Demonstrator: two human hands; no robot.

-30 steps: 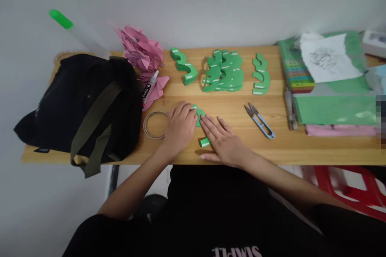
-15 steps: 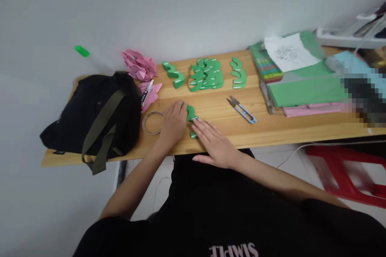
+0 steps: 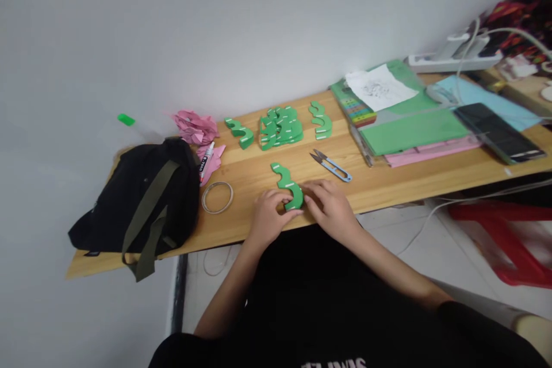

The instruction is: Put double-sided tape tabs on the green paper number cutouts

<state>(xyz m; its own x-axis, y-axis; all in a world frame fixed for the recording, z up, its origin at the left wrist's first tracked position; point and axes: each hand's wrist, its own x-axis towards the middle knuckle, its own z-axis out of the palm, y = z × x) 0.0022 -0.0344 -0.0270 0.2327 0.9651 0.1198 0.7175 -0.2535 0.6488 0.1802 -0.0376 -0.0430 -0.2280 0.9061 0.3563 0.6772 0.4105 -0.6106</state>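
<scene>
A green wavy cutout (image 3: 295,191) with short white strips on it lies on the table in front of me. My left hand (image 3: 271,215) pinches its lower end, the fingers inside the curve and the thumb along the near edge. At the cutout's right side is my right hand (image 3: 331,207), its thumb and fingers apart and near or touching the outer edge. Farther back lie a pile of similar green cutouts (image 3: 282,129), one cutout (image 3: 240,133) to its left and another (image 3: 321,122) to its right. Blue thread snips (image 3: 332,165) rest right of centre.
A roll of tape (image 3: 217,198) lies left of my hands, beside a black bag (image 3: 146,195). Crumpled pink paper (image 3: 196,127) and a glue tube (image 3: 207,162) are behind it. Green sheets (image 3: 411,131), a phone (image 3: 500,132) and a power strip (image 3: 452,62) occupy the right.
Both hands have shifted off the top of the green cutout to its lower end and right side, so most of it now shows. The camera view has turned somewhat to the right.
</scene>
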